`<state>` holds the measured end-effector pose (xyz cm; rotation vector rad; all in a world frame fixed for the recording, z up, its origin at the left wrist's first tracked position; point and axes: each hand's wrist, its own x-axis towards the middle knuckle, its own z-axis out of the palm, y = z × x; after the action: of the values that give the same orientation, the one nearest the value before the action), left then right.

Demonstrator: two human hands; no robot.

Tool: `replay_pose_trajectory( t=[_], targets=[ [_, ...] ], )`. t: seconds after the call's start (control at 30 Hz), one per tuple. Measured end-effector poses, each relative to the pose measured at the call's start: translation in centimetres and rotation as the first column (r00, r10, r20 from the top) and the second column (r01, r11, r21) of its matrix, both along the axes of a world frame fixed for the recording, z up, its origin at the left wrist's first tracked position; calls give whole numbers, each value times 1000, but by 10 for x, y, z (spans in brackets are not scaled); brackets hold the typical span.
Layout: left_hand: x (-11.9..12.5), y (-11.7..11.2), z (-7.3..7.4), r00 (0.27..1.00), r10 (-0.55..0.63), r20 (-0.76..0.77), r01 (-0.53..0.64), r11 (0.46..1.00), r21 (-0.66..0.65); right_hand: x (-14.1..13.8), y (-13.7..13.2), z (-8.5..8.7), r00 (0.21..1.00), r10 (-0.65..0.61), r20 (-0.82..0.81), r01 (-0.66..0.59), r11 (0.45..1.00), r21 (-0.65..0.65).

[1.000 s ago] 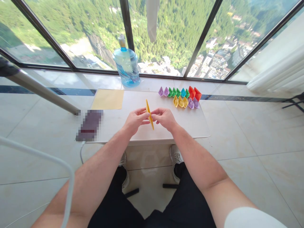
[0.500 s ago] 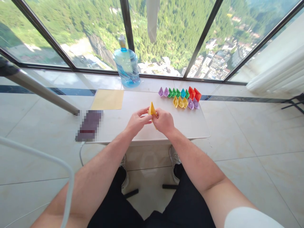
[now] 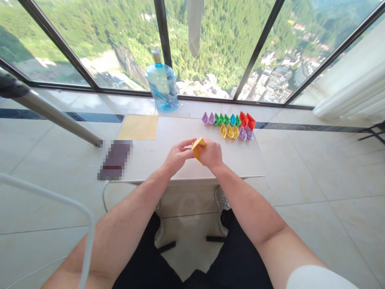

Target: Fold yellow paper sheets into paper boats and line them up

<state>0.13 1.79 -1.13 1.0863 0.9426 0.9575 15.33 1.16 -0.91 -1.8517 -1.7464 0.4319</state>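
A folded piece of yellow paper [image 3: 197,149] is held up over the white table, between my two hands. My right hand [image 3: 211,153] is closed on its right side, the fingers partly hidden behind the paper. On the other side, my left hand [image 3: 178,155] has its thumb and fingers at the paper's left edge. Small folded paper boats in purple, green, blue, red and yellow stand in two rows at the table's far right, among them a yellow boat [image 3: 223,130] and a red boat [image 3: 250,122]. A flat stack of yellow paper [image 3: 138,127] lies at the far left.
A blurred-out dark phone-like object [image 3: 115,159] with a cable lies at the left edge of the white table [image 3: 168,132]. A large blue water bottle [image 3: 163,88] stands behind, by the window. A grey pole [image 3: 60,114] and a white curved tube [image 3: 87,224] are on my left.
The yellow paper has turned in my hands: its upright point has tipped to the right and a broader folded face shows. The view has shifted slightly.
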Motion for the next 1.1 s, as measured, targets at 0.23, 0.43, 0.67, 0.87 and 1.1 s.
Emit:
replay_pose_trajectory(
  t=[0.23, 0.43, 0.67, 0.87, 1.1],
  targets=[
    [1, 0, -2, 1000, -11, 19, 10, 998, 60, 2, -2, -3, 994, 78, -76, -73, 996, 57],
    [4, 2, -12, 993, 82, -89, -70, 989, 129, 0, -4, -3, 993, 112, 21, -113, 992, 47],
    [6, 0, -13, 793, 244, -559, -142, 965, 220, -5, -3, -3, 998, 55, 33, -54, 998, -26],
    [9, -5, -4, 745, 291, -600, -132, 946, 295, -6, -5, -2, 994, 89, 67, -88, 996, -18],
    [6, -4, -5, 795, 329, -509, -168, 927, 337, 0, -3, -8, 992, 124, -21, -122, 989, 84]
  ],
)
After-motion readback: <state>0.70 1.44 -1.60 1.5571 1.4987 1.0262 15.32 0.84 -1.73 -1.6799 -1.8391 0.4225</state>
